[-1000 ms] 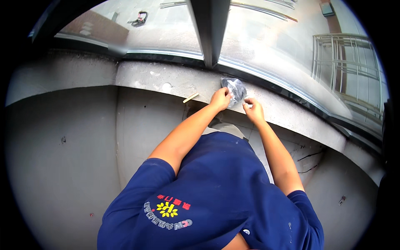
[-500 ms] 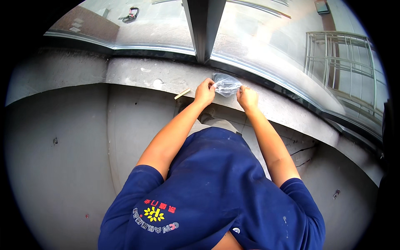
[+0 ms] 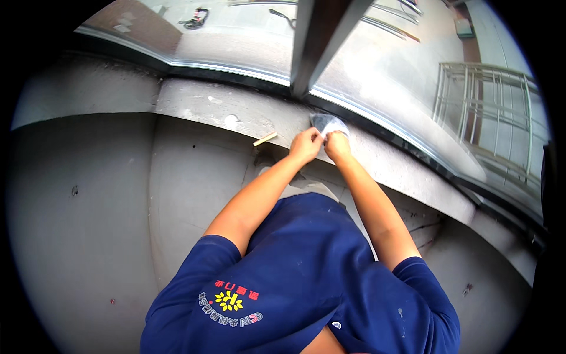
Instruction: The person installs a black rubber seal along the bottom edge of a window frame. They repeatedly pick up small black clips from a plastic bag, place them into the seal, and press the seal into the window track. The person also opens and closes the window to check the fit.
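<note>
Grey concrete makes up the long, bending ledge [image 3: 194,94] that crosses my distant view from left to right, with a smooth dull-grey surface [image 3: 88,242] below its left part. Beyond the clear window glass [image 3: 236,50], toward the upper left, I can make out a flat brown panel [image 3: 138,23] and, to its right, a small black-and-red object [image 3: 196,19] whose kind I cannot tell. On the ledge comes a whitish round patch [image 3: 231,119], then a short, pale-yellow, straight strip [image 3: 265,139] lying aslant at the ledge's near edge.

Just right of the strip I see the bare left hand [image 3: 305,146], its thumb and fingers drawn together in a narrow pinch on the near edge of a crumpled, see-through plastic bag [image 3: 331,123] with something dark showing at its left side. The bag sits on the ledge, close to the foot of a dark metal upright [image 3: 312,53]. The bare right hand [image 3: 337,146] is close beside the left one, fingers curled in on the same near edge of the bag; the exact finger placement is too small for me to read.

Farther right, behind the glass, stands a pale metal-tube frame [image 3: 483,97]. A navy-blue short-sleeved shirt [image 3: 295,259] fills the lower middle.
</note>
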Demonstrator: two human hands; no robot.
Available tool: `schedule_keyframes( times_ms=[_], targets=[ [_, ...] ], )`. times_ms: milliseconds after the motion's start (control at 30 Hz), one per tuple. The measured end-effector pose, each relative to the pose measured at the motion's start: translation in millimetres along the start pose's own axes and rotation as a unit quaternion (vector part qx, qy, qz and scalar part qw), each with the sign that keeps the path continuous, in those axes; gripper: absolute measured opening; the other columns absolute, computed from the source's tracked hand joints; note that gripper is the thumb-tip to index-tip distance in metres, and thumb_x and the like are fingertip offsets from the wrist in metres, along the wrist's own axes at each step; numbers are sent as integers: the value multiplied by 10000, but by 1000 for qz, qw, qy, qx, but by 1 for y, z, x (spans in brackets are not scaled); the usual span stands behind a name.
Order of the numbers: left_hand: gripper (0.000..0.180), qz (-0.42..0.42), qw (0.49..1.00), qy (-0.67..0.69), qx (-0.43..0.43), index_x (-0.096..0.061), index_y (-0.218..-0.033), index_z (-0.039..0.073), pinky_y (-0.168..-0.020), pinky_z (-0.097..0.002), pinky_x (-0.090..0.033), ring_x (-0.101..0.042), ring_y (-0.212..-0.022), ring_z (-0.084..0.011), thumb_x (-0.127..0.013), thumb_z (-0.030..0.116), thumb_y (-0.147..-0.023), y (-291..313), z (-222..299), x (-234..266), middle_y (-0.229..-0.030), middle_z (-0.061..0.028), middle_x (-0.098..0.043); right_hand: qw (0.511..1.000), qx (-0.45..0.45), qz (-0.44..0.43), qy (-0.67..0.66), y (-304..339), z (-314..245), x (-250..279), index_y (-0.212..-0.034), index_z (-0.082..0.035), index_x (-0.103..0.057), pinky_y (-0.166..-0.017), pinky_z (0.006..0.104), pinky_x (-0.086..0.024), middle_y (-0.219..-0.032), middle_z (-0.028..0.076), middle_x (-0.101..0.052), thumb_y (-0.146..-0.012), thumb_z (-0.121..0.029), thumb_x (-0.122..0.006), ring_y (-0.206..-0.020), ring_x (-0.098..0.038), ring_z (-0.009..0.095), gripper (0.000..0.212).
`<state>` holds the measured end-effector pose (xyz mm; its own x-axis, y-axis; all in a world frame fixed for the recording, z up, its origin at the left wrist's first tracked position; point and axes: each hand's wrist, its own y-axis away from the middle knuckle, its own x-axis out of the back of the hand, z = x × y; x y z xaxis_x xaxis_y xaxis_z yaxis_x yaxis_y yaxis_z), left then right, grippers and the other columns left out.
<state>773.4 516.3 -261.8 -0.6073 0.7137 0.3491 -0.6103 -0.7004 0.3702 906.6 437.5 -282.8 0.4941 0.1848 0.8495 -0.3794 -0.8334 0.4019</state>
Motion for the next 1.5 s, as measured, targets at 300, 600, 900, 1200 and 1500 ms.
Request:
schedule_keyframes(
  times_ms=[300, 600, 900, 1200, 1500],
  targets=[
    [227, -30, 997, -62, -18, -695, -1007, 47, -738, -377, -526, -688, -793, -260, -656, 244, -900, 35, -6, 39, -849, -129, -707, 969, 105, 109, 195, -52, 41, -57, -1254, -74, -632, -956, 448, -468, -1163, 188, -670, -856, -215, -628, -1098, -623, 375, 422],
    [226, 52, 991, -73, 99, -708, -1017, 73, -773, -376, -544, -713, -858, -258, -672, 262, -899, 65, -56, 92, -923, -122, -738, 958, 170, 226, -47, -40, 53, -52, -1054, -71, -727, -877, 461, -500, -1038, 200, -700, -806, -19, -601, -1000, -641, 409, 283],
    [242, 9, 989, -124, 76, -709, -1018, 44, -783, -363, -549, -707, -853, -236, -657, 255, -910, 81, -35, 111, -919, -125, -729, 988, 47, 80, -126, -52, 45, -57, -1208, -30, -646, -1037, 446, -411, -1274, 222, -609, -955, -346, -528, -1213, -547, 395, 421],
    [172, 61, 987, 105, 107, -695, -982, 30, -685, -267, -510, -633, -749, -105, -657, 196, -956, 89, -80, 116, -827, -35, -697, 903, -176, 125, -371, 6, 38, -18, -999, 5, -741, -773, 383, -546, -924, 165, -738, -809, -69, -679, -827, -701, 280, 214],
    [226, -47, 972, 131, 191, -668, -1061, 16, -801, -277, -511, -648, -853, -133, -640, 223, -973, 103, -47, 92, -924, -69, -701, 605, -262, -18, -752, 68, 38, 1, -1081, 25, -675, -606, 224, -559, -944, 89, -704, -921, -57, -685, -734, -648, 130, 180]
  ],
)
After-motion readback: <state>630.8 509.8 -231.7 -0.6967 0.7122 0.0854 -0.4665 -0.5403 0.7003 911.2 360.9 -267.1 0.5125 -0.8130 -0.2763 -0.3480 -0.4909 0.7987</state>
